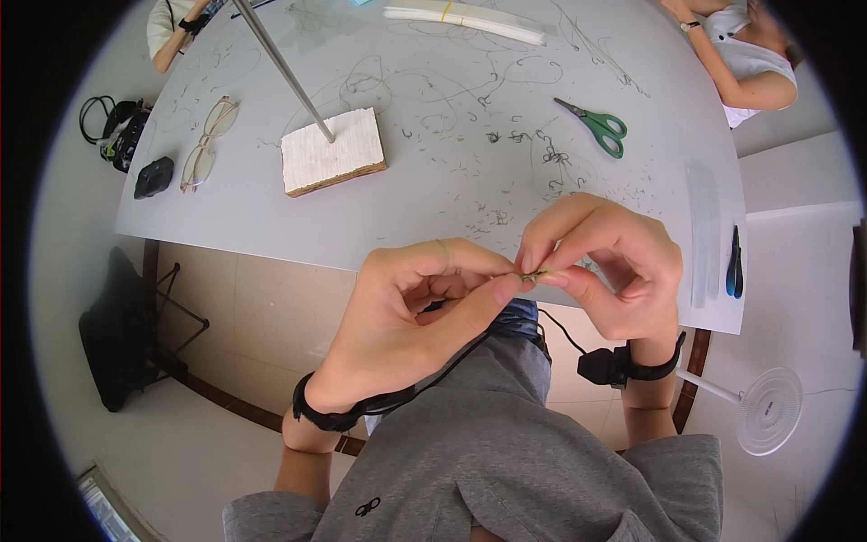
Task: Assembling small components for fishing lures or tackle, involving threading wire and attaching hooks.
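My left hand (415, 312) and my right hand (610, 262) meet just over the near edge of the grey table (433, 221). Thumb and forefinger of each hand pinch a tiny greenish fish hook (531, 276) between them. Fingertips cover most of the hook, and I cannot make out whether line is tied on it. Loose hooks (555, 155) with tangled dark line lie beyond my right hand. Many small clippings (495, 217) are scattered past my fingertips. Green-handled scissors (603, 134) rest farther off to the right.
A white-topped block (332, 158) holds an upright metal rod (280, 68). Eyeglasses (208, 144) and a small black case (153, 178) lie left. Clear strips (702, 235) and a blue-handled tool (735, 262) lie right. Banded white strips (465, 20) lie far off. Two people sit across the table.
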`<act>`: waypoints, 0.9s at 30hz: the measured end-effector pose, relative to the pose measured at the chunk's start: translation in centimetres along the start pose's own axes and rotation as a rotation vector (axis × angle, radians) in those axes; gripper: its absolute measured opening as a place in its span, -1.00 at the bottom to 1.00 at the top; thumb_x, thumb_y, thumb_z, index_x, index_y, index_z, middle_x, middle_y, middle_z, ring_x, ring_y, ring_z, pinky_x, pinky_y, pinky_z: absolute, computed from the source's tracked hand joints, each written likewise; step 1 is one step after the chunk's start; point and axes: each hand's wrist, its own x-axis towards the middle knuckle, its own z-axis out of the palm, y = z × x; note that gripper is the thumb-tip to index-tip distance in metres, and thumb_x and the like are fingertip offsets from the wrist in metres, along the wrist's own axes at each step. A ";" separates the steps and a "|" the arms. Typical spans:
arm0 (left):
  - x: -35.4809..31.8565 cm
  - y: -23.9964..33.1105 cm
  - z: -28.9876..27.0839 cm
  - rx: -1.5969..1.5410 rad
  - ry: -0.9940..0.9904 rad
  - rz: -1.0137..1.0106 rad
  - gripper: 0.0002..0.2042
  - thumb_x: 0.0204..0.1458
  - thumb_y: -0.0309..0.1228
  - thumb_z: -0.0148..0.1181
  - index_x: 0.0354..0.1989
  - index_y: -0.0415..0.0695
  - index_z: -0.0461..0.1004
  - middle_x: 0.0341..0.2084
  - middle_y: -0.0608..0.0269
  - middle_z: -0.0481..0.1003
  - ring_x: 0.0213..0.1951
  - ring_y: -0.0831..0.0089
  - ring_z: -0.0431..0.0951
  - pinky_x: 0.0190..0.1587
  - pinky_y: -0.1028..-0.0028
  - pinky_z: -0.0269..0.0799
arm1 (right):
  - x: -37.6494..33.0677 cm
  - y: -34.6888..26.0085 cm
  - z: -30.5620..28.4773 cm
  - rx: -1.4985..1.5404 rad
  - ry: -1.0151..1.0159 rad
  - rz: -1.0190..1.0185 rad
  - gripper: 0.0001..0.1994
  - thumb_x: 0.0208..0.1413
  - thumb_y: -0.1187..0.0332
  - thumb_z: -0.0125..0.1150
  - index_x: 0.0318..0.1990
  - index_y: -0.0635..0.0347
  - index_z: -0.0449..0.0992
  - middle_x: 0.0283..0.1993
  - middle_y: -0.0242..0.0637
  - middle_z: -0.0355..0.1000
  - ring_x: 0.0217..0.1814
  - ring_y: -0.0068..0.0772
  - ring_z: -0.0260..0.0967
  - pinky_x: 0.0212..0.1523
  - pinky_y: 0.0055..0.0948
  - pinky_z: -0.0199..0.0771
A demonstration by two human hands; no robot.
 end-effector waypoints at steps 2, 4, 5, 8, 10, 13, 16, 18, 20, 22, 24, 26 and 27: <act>0.0 -0.1 0.0 -0.006 0.010 0.003 -0.88 0.08 -0.62 0.13 -0.22 -0.33 0.52 -0.46 0.36 0.54 -0.56 0.86 0.28 -0.58 0.75 0.06 | 0.1 0.1 -0.1 0.010 -0.005 -0.019 -0.81 -0.15 0.78 0.16 -0.38 0.34 0.39 -0.35 -0.05 0.44 -0.31 -0.29 0.44 -0.31 -0.41 0.48; 0.0 -0.1 0.1 -0.008 0.029 0.000 -0.88 0.07 -0.62 0.13 -0.23 -0.31 0.53 -0.48 0.38 0.53 -0.60 0.87 0.24 -0.60 0.75 0.02 | 0.2 0.3 -0.2 -0.003 -0.014 -0.045 -0.81 -0.15 0.77 0.18 -0.37 0.35 0.39 -0.35 -0.05 0.44 -0.31 -0.28 0.44 -0.31 -0.40 0.49; 0.0 -0.1 0.2 0.016 0.040 0.020 -0.89 0.06 -0.63 0.14 -0.25 -0.30 0.54 -0.50 0.41 0.52 -0.61 0.87 0.21 -0.61 0.74 -0.01 | 0.3 0.4 -0.3 -0.019 -0.022 -0.063 -0.81 -0.14 0.77 0.19 -0.37 0.35 0.39 -0.35 -0.05 0.44 -0.31 -0.28 0.44 -0.30 -0.40 0.49; 0.0 -0.2 0.4 0.090 0.092 0.073 -0.90 0.03 -0.64 0.16 -0.29 -0.26 0.56 -0.58 0.47 0.47 -0.66 0.87 0.13 -0.62 0.73 -0.06 | 0.4 0.4 -0.3 -0.087 -0.011 -0.115 -0.78 -0.16 0.74 0.24 -0.33 0.36 0.40 -0.31 -0.04 0.44 -0.27 -0.26 0.44 -0.27 -0.38 0.49; -0.1 -0.3 0.7 0.132 0.148 0.117 -0.91 0.02 -0.64 0.18 -0.32 -0.24 0.57 -0.64 0.51 0.42 -0.68 0.86 0.10 -0.62 0.72 -0.08 | 0.4 0.4 0.2 -0.111 0.094 -0.131 -0.75 -0.19 0.72 0.29 -0.31 0.36 0.42 -0.29 -0.07 0.44 -0.27 -0.29 0.44 -0.27 -0.41 0.47; 0.1 -0.7 1.0 0.170 0.243 0.237 -0.92 -0.01 -0.64 0.21 -0.34 -0.23 0.56 -0.67 0.52 0.37 -0.69 0.86 0.10 -0.63 0.72 -0.08 | 0.1 0.4 1.6 -0.140 0.303 -0.144 -0.72 -0.25 0.70 0.35 -0.31 0.34 0.47 -0.28 -0.12 0.46 -0.30 -0.34 0.43 -0.30 -0.47 0.44; 0.0 -1.0 1.4 0.203 0.311 0.304 -0.91 -0.04 -0.65 0.23 -0.36 -0.22 0.57 -0.67 0.50 0.37 -0.69 0.85 0.11 -0.64 0.72 -0.07 | -0.1 0.5 2.3 -0.218 0.344 -0.185 -0.70 -0.27 0.69 0.38 -0.31 0.36 0.47 -0.29 -0.09 0.45 -0.30 -0.32 0.42 -0.31 -0.47 0.44; 0.0 -1.1 1.5 0.269 0.336 0.322 -0.90 -0.06 -0.65 0.24 -0.37 -0.21 0.57 -0.67 0.48 0.37 -0.69 0.84 0.12 -0.65 0.72 -0.06 | -0.1 0.6 2.6 -0.244 0.352 -0.205 -0.70 -0.27 0.68 0.39 -0.30 0.35 0.47 -0.30 -0.10 0.45 -0.31 -0.33 0.42 -0.32 -0.49 0.43; 0.0 -1.2 1.5 0.308 0.346 0.343 -0.89 -0.08 -0.66 0.24 -0.37 -0.20 0.57 -0.67 0.46 0.38 -0.69 0.83 0.13 -0.65 0.72 -0.04 | 0.0 0.8 2.8 -0.255 0.357 -0.229 -0.70 -0.27 0.68 0.39 -0.31 0.36 0.47 -0.32 -0.11 0.45 -0.33 -0.34 0.42 -0.33 -0.50 0.43; -0.1 -1.2 1.5 0.323 0.353 0.355 -0.88 -0.09 -0.67 0.24 -0.37 -0.20 0.58 -0.67 0.44 0.38 -0.69 0.83 0.14 -0.65 0.72 -0.03 | 0.0 0.8 2.8 -0.258 0.337 -0.227 -0.71 -0.25 0.69 0.36 -0.30 0.36 0.45 -0.31 -0.09 0.44 -0.30 -0.32 0.42 -0.30 -0.46 0.43; -0.1 -1.3 1.5 0.323 0.356 0.361 -0.87 -0.10 -0.67 0.24 -0.37 -0.20 0.58 -0.67 0.44 0.38 -0.69 0.83 0.15 -0.65 0.72 -0.03 | 0.0 0.6 2.7 -0.239 0.298 -0.213 -0.72 -0.21 0.73 0.30 -0.28 0.38 0.40 -0.27 -0.06 0.40 -0.23 -0.27 0.41 -0.22 -0.38 0.44; 0.0 -1.3 1.5 0.320 0.358 0.378 -0.86 -0.10 -0.68 0.24 -0.36 -0.20 0.58 -0.67 0.44 0.38 -0.69 0.82 0.15 -0.65 0.72 -0.02 | 0.1 0.9 2.8 -0.245 0.331 -0.224 -0.73 -0.23 0.70 0.35 -0.31 0.36 0.44 -0.32 -0.10 0.43 -0.32 -0.32 0.42 -0.31 -0.46 0.44; 0.0 -1.3 1.5 0.319 0.358 0.391 -0.86 -0.11 -0.68 0.24 -0.36 -0.20 0.58 -0.67 0.43 0.38 -0.69 0.82 0.15 -0.65 0.72 -0.02 | 0.2 1.0 2.9 -0.243 0.350 -0.239 -0.73 -0.25 0.68 0.37 -0.33 0.35 0.46 -0.34 -0.11 0.45 -0.36 -0.34 0.42 -0.36 -0.50 0.43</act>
